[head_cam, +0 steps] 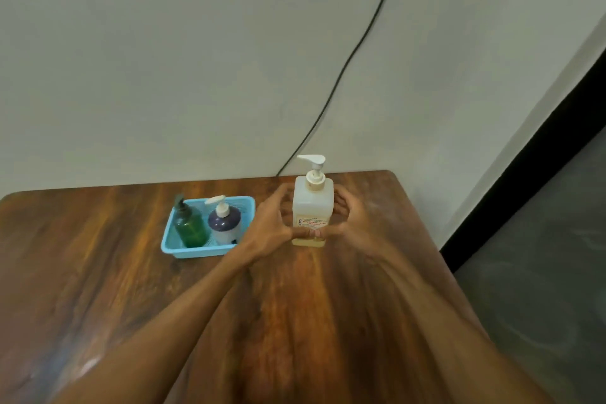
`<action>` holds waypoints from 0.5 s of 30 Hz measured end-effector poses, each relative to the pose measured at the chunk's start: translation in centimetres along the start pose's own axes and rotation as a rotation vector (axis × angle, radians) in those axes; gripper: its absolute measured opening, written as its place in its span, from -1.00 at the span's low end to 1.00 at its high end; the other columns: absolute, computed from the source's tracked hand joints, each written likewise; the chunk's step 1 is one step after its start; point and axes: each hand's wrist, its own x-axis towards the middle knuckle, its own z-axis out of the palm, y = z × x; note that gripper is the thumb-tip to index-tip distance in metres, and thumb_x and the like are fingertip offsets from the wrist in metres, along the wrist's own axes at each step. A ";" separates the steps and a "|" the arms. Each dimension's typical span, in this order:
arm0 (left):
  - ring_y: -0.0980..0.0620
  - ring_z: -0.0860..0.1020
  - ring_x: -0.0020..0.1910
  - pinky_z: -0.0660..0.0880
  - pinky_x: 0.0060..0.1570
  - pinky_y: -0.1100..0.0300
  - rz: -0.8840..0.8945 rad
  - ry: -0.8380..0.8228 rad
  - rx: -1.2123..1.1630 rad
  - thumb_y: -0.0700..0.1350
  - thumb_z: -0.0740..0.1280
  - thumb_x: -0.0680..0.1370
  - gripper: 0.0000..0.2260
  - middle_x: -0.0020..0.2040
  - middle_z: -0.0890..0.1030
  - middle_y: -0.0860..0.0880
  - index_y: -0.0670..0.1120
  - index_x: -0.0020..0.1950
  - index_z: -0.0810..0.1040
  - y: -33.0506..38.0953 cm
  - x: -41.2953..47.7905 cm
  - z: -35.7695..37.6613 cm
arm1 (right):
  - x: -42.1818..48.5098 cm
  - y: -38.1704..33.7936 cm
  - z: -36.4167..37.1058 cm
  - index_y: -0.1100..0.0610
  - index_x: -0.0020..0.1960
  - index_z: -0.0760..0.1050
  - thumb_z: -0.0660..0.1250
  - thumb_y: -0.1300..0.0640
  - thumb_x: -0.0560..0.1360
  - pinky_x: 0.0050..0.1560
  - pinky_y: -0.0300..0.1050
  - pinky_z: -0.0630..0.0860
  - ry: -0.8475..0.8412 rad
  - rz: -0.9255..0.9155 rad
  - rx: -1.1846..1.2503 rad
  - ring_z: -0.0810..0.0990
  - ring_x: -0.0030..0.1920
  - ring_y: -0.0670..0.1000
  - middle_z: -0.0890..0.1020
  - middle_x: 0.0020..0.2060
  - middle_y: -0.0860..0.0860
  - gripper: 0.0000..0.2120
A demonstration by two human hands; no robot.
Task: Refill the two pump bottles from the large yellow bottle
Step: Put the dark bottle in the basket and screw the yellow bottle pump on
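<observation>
Two small pump bottles sit side by side at far left in a light blue plastic basket (210, 252): a green see-through pump bottle (191, 229) and a dark blue and white pump bottle (225, 223). Next, the left-hand grip (269, 226) wraps the large pale-yellow plastic bottle (311, 207), upright near the back of the glossy brown wooden surface (98, 256). The right-hand grip (355, 220) wraps its other side, thumbs meeting low in front. Can't tell how full it is, but I'd guess heavy-ish, slick, slightly squashy, so mid-body seems smart. A black cable (344, 69) climbs the pale wall (164, 59), with dark floor (541, 239) at right.
</observation>
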 end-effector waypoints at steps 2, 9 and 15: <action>0.05 0.62 0.19 0.63 0.11 0.10 -0.006 0.001 -0.032 -0.05 0.67 0.26 -0.24 0.26 0.59 0.07 0.01 0.37 0.39 0.5 2.5 2.9 | 1.0 0.7 -2.8 -0.14 0.31 0.45 0.63 0.24 0.16 0.15 0.07 0.61 0.012 0.042 -0.006 0.57 0.25 -0.02 0.61 0.21 -0.12 -0.20; 0.07 0.61 0.18 0.66 0.02 0.11 -0.027 0.021 -0.044 -0.14 0.66 0.27 -0.26 0.23 0.60 0.08 -0.03 0.37 0.41 0.0 10.8 11.7 | 5.2 4.5 -10.9 0.01 0.36 0.49 0.47 0.33 0.38 -0.18 -0.47 0.51 0.125 0.018 -0.185 0.60 0.04 -0.23 0.57 0.05 -0.29 -0.41; 0.06 0.61 0.19 0.63 -0.01 0.23 -0.010 0.007 -0.052 -0.29 0.59 0.32 -0.29 0.19 0.59 0.11 -0.09 0.41 0.40 -2.8 18.0 17.2 | 10.3 10.1 -15.2 -0.40 0.16 0.41 0.50 0.01 0.25 -0.03 0.05 0.67 0.210 0.002 -0.276 0.61 0.11 -0.13 0.48 0.13 -0.31 -0.43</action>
